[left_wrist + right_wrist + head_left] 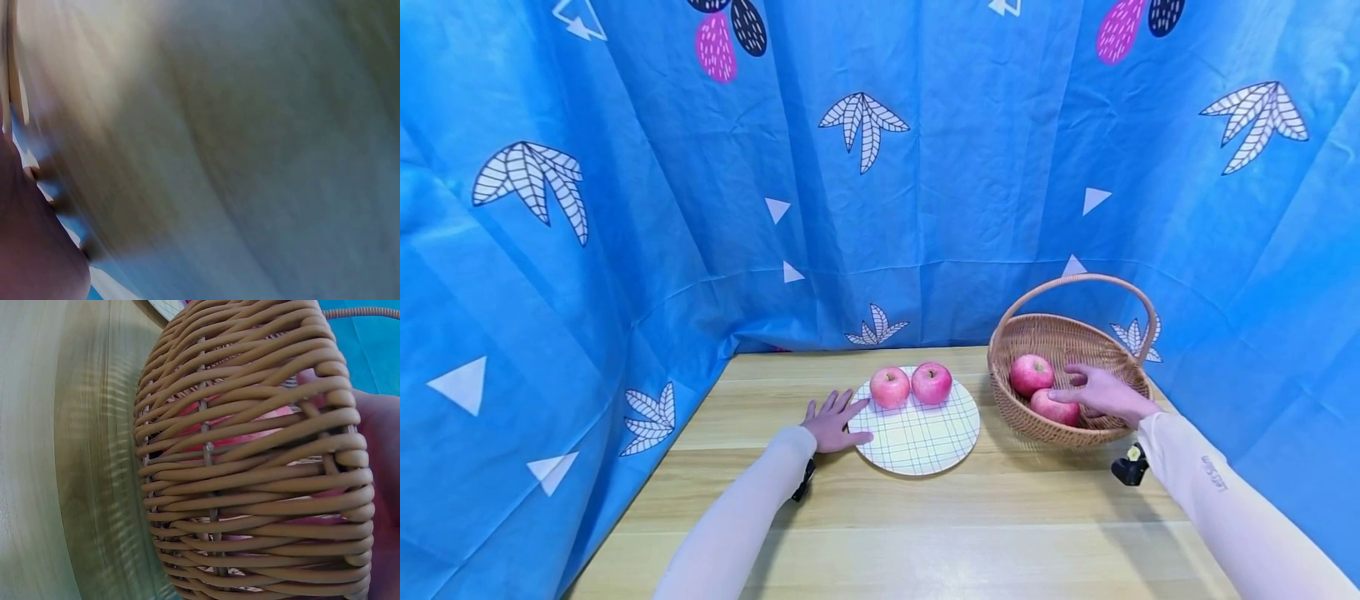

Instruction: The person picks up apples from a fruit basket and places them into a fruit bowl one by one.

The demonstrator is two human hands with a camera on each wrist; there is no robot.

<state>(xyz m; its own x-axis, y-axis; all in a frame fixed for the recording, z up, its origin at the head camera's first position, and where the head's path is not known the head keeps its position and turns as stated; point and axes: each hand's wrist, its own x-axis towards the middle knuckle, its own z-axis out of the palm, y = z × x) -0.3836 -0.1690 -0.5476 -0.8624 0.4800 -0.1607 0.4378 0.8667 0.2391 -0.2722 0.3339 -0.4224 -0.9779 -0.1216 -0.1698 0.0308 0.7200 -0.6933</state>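
In the head view my right hand [1108, 393] reaches over the near right side of a wicker basket [1018, 417]. A fingertip touches the top of the nearer red apple [1051, 408], while other fingers spread apart from it. Another apple [1032, 375] lies beside it in the basket. The basket's woven wall [250, 465] hides much of the hand in the right wrist view. My left hand [833, 427] lies with spread fingers at the left rim of a round checked plate [917, 446], thumb and index finger overlapping it. Two apples, one left [890, 388] and one right [932, 383], sit toward the plate's back.
The basket's tall arched handle [1078, 279] rises above its opening. Under everything is a light wooden table [1000, 533]. A blue patterned curtain [970, 167] hangs behind the table and along both sides.
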